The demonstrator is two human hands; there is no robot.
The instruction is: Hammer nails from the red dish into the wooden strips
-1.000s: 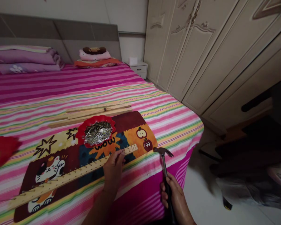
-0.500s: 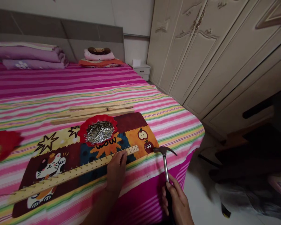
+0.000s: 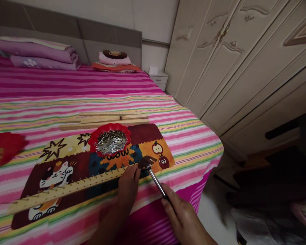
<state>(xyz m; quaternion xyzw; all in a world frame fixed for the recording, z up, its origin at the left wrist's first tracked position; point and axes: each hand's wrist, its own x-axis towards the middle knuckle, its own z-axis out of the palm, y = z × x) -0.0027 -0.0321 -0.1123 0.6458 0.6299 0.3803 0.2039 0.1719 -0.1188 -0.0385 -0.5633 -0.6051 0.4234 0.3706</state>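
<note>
A long pale wooden strip (image 3: pixel 73 186) lies slantwise on a patterned mat (image 3: pixel 165 136), with a row of nails standing up along it. Near the strip's right end, my left hand (image 3: pixel 128 182) rests on the wood, thumb and forefinger pinched round a nail that is mostly hidden. My right hand (image 3: pixel 180 211) grips a claw hammer (image 3: pixel 156 182) by its dark handle. The hammer's head is right at my left fingertips and covers the strip's end. Behind the strip, a red scalloped bowl (image 3: pixel 91 144) holds a heap of loose nails (image 3: pixel 112 142).
Several bare wooden strips (image 3: pixel 112 119) lie behind the bowl on the striped bedspread (image 3: pixel 191 136). A red object (image 3: pixel 5 148) sits at the left edge. Folded purple bedding (image 3: pixel 46 58) is by the headboard, and a wardrobe (image 3: pixel 219 61) stands to the right.
My right hand has swung the hammer leftward, from beside the mat's right edge to my left fingertips. My left hand stays pinched at the strip. The view has shifted slightly.
</note>
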